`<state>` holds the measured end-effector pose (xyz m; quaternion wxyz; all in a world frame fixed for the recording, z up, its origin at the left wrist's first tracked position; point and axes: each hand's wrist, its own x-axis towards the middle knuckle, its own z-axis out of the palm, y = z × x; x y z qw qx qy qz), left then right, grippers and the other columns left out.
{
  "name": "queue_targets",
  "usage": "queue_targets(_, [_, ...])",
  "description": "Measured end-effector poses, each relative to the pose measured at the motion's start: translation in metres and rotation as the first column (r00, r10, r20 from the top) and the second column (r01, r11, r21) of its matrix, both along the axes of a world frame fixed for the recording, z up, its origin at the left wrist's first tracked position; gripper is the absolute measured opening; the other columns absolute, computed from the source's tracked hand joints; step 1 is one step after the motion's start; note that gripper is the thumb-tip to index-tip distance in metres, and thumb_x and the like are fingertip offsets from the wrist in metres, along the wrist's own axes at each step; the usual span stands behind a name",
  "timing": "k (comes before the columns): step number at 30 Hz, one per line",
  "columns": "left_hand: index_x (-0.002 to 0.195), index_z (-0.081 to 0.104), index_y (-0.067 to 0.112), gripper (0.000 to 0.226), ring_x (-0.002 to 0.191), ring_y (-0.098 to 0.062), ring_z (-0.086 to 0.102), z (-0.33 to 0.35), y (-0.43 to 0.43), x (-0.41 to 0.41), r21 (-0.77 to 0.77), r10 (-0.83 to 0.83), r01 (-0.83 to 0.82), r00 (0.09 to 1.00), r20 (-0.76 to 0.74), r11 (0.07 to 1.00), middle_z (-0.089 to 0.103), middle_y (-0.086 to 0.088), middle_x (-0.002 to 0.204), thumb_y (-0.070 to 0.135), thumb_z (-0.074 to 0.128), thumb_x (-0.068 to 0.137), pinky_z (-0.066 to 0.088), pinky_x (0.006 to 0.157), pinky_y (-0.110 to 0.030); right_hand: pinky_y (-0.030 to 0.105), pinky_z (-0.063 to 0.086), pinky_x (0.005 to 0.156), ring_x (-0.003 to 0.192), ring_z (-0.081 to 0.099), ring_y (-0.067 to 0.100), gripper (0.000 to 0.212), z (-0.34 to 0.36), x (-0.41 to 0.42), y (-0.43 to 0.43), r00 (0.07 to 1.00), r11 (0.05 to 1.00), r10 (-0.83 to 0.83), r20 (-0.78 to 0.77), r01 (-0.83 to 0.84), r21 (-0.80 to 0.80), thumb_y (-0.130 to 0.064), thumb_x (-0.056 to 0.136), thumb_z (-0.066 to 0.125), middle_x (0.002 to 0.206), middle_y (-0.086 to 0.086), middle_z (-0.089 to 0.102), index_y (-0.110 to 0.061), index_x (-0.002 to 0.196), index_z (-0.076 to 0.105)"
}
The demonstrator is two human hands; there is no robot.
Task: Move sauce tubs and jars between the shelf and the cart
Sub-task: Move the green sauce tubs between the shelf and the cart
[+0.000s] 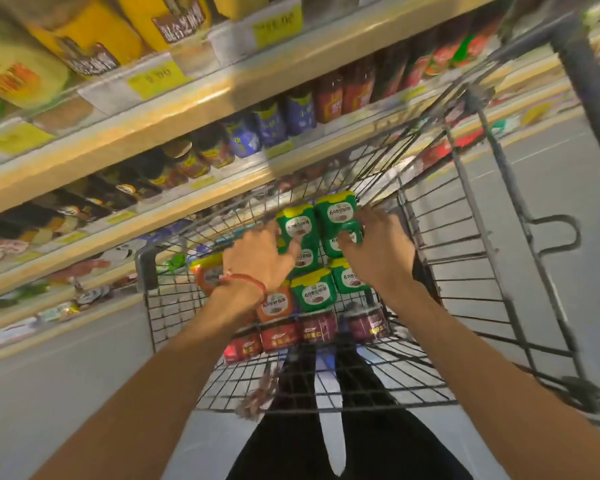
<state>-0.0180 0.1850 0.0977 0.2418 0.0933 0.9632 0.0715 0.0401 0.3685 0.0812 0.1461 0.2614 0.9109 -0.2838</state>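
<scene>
The left hand [260, 259] is curling thumb and fingers around one green plastic sauce tub with a yellow lid [297, 225] while the right hand [378, 252] is gripping a second green tub [336, 211] beside it — each grip is looking partial, so a tub may be slipping on the lift and knocking the stack beneath. Both tubs are lying between the hands, at the far end of the grey wire cart [145, 271].

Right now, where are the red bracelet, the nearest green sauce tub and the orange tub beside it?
red bracelet [248, 279]: head view, on the cord across the wrist.
nearest green sauce tub [314, 295]: head view, on its front label.
orange sauce tub [274, 304]: head view, on its white label.
</scene>
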Motion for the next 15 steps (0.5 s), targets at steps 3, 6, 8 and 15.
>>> queue_targets(3, [0.128, 0.055, 0.014, 0.065, 0.099, -0.032, 0.061, -0.046, -0.001, -0.013, 0.084, 0.101, -0.113, 0.986, 0.133, 0.99, 0.064, -0.011, 0.115, 0.069, 0.042, 0.095, 0.048, 0.076, -0.037, 0.039, 0.048, 0.084, 0.125, 0.055, 0.03, 0.047, -0.037, -0.007, -0.002, 0.998, 0.998, -0.062, 0.006, 0.062, -0.002, -0.045, 0.099, 0.061, 0.131, 0.01, 0.059, -0.019, 0.137, 0.056])
queue_targets(6, [0.143, 0.041, 0.013, 0.103, 0.117, -0.036, 0.06, -0.088, 0.001, -0.026, 0.145, 0.288, -0.353, 0.895, 0.342, 0.924, 0.059, -0.012, 0.136, 0.089, 0.044, 0.074, 0.052, 0.096, -0.047, 0.044, 0.047, 0.094, 0.131, 0.048, 0.032, 0.048, -0.074, -0.014, -0.003, 0.996, 0.996, -0.084, 0.002, 0.084, -0.024, -0.042, 0.101, 0.062, 0.132, 0.013, 0.058, -0.01, 0.135, 0.053])
queue_targets(8, [0.151, 0.034, 0.013, 0.114, 0.131, -0.035, 0.053, -0.113, 0.004, -0.034, 0.179, 0.355, -0.468, 0.825, 0.44, 0.866, 0.05, -0.01, 0.149, 0.088, 0.057, 0.068, 0.047, 0.106, -0.047, 0.044, 0.046, 0.099, 0.133, 0.048, 0.033, 0.051, -0.1, -0.021, 0.001, 0.992, 0.986, -0.127, 0.019, 0.128, -0.107, -0.044, 0.101, 0.063, 0.137, 0.013, 0.057, -0.01, 0.137, 0.052])
queue_targets(15, [0.126, 0.063, 0.02, 0.088, 0.108, -0.011, 0.065, -0.186, 0.008, -0.052, 0.264, 0.458, -0.736, 0.618, 0.64, 0.624, 0.065, 0.015, 0.115, 0.07, 0.087, 0.057, 0.051, 0.097, -0.03, 0.04, 0.055, 0.09, 0.106, 0.068, 0.02, 0.047, -0.171, -0.035, 0.019, 0.949, 0.858, -0.298, 0.108, 0.315, -0.404, -0.053, 0.093, 0.072, 0.119, 0.001, 0.071, -0.02, 0.125, 0.059])
